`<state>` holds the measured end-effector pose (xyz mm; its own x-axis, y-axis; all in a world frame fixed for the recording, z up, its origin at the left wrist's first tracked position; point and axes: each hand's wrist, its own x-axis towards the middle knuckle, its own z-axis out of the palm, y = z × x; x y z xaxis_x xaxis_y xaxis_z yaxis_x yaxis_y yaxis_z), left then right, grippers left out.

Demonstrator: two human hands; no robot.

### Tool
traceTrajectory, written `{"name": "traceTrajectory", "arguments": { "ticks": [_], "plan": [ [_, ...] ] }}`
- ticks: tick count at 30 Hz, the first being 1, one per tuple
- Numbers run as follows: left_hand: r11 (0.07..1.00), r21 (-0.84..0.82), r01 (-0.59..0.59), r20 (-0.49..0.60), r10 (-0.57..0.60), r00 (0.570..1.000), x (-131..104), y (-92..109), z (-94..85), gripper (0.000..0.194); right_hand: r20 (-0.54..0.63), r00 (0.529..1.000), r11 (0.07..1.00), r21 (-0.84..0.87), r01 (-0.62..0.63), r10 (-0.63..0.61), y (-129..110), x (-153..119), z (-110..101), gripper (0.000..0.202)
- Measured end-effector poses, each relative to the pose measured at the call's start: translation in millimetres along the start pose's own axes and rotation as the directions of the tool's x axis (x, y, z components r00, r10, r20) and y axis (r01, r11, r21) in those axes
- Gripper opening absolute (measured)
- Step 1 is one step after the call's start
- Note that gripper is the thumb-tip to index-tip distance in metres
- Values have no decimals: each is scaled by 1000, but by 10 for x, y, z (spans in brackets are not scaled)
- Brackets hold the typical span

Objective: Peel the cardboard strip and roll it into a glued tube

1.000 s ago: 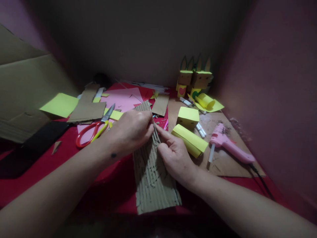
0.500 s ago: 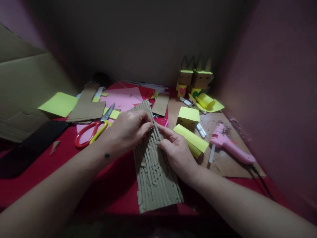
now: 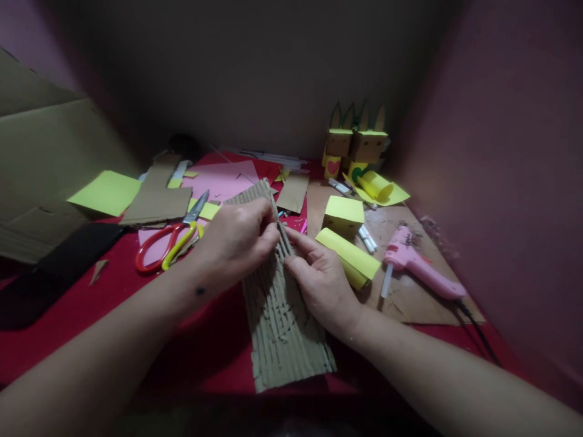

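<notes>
The left hand (image 3: pixel 239 240) has its fingers curled closed, pinching the cardboard (image 3: pixel 291 349) along its right edge. The right hand (image 3: pixel 325 288) grips the same edge just below, thumb and fingers nearly together. The cardboard, ridges exposed, extends from both sets of fingers toward the near edge of the bench (image 3: pixel 204 352). Scissors (image 3: pixel 172 240) lie left of the left fingers; a glue gun (image 3: pixel 421 266) lies right of the right fingers

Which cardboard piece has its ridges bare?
The long strip held by the left hand and right hand; the flat pieces beside the scissors look smooth.
</notes>
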<state>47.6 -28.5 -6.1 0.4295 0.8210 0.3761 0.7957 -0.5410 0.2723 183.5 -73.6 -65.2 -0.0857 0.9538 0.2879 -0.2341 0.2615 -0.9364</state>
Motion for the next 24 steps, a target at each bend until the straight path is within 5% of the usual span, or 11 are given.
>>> {"name": "traceTrajectory", "arguments": {
  "ticks": [8, 13, 16, 24],
  "plan": [
    [904, -273, 328, 48, -327, 944, -1, -234, -81, 16, -14, 989, 985, 97, -145, 147, 13, -11, -15, 46],
    [974, -194, 119, -45, -131, 990, -59, -208, -42, 16, -33, 978, 965, 177, -195, 204, 7, 31, -24, 38],
    [992, -128, 8, -9, -10, 1000, -88, -132, 5, 21, -44, 966, 947, 211, -242, 256, 19, 49, -27, 34],
    [992, -59, 115, 145, -105, 984, -52, -63, 9, 14, 3, 950, 904, 305, -298, 312, 44, 43, -29, 35]
  ]
}}
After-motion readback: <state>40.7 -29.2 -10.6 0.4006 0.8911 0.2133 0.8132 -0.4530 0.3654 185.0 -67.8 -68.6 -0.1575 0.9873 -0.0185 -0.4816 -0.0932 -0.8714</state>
